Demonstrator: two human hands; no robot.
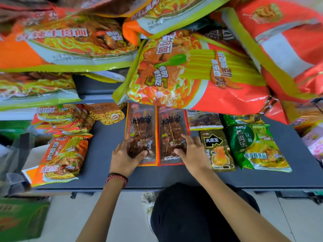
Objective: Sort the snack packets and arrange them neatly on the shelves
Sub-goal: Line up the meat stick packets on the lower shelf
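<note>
Two long brown skewer-snack packets lie side by side on the dark shelf [108, 172]. My left hand [125, 157] rests on the lower end of the left skewer packet [141, 124], its thumb and fingers lying spread over it. My right hand [191, 154] presses with spread fingers on the lower right part of the right skewer packet [172, 126]. An orange noodle packet [63, 158] lies at the left. A gold packet [216, 149] and a green noodle packet [257, 147] lie at the right.
Large orange noodle multipacks [188, 70] pile on the shelf above and overhang the back. Behind the skewers sit a seed packet [106, 114], a TANG packet [204, 119] and another green packet [244, 119]. A green carton [19, 219] stands on the floor at left.
</note>
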